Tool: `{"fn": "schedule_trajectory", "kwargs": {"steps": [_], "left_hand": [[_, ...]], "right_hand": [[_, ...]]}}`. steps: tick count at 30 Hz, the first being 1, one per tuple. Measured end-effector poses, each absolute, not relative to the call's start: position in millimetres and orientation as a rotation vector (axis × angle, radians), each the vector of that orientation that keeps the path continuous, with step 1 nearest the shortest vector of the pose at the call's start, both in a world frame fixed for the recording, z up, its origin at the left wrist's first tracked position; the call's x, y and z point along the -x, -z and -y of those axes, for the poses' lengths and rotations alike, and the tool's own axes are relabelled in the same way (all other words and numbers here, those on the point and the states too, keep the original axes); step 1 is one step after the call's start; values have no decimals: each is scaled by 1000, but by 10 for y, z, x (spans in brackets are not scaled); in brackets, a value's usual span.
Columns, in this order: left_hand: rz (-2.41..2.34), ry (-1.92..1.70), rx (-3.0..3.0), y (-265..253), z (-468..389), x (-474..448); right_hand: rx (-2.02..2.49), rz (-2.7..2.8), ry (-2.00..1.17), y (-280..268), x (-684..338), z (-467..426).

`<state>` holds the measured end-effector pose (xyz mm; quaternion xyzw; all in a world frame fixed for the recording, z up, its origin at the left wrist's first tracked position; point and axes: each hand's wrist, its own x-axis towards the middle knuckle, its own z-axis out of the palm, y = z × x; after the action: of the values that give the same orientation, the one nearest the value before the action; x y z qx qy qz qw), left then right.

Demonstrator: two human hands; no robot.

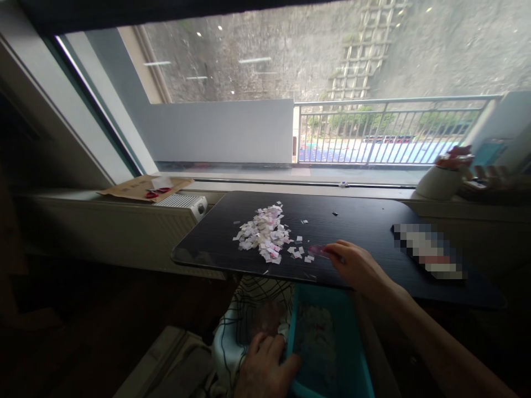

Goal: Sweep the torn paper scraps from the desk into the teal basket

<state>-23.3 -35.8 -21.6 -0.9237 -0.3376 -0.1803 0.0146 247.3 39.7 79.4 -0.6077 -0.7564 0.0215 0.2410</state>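
Note:
My right hand [357, 265] reaches over the dark tabletop [352, 213], its fingers pinching a small pinkish, see-through flat piece [318, 251] whose kind I cannot make out. Just left of that piece lie several loose white paper scraps [296, 252]. Beyond them is a large heap of small paper scraps [265, 232], some with pink marks. Below the table edge, my left hand [265, 365] is closed around the near left rim of a teal plastic bin [360, 342], thumb on the inner side. Pale scraps lie in the shadowed bottom of the bin.
A pixelated flat object [429, 251] lies on the table's right. Red-handled scissors [157, 192] rest on brown paper [124, 188] over the radiator [178, 213]. A white pot [437, 181] stands on the sill at right. Checked cloth [236, 309] is beside the bin.

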Motion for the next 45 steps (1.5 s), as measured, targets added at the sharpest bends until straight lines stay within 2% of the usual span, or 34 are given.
{"fn": "schedule_trajectory", "kwargs": {"steps": [3, 8, 25, 38, 45], "left_hand": [[1045, 563, 2863, 254, 356, 217], [1052, 550, 2892, 239, 334, 216], [1142, 615, 3000, 60, 307, 270], [1334, 652, 2987, -25, 299, 249], [1318, 655, 3017, -31, 310, 231]], "right_hand": [[1709, 2016, -19, -784, -2498, -422], [1621, 2084, -131, -795, -2507, -279], [1644, 2116, -48, -814, -2547, -230], [1557, 2097, -255, -782, -2572, -86], [1620, 2025, -206, -758, -2689, 63]]}}
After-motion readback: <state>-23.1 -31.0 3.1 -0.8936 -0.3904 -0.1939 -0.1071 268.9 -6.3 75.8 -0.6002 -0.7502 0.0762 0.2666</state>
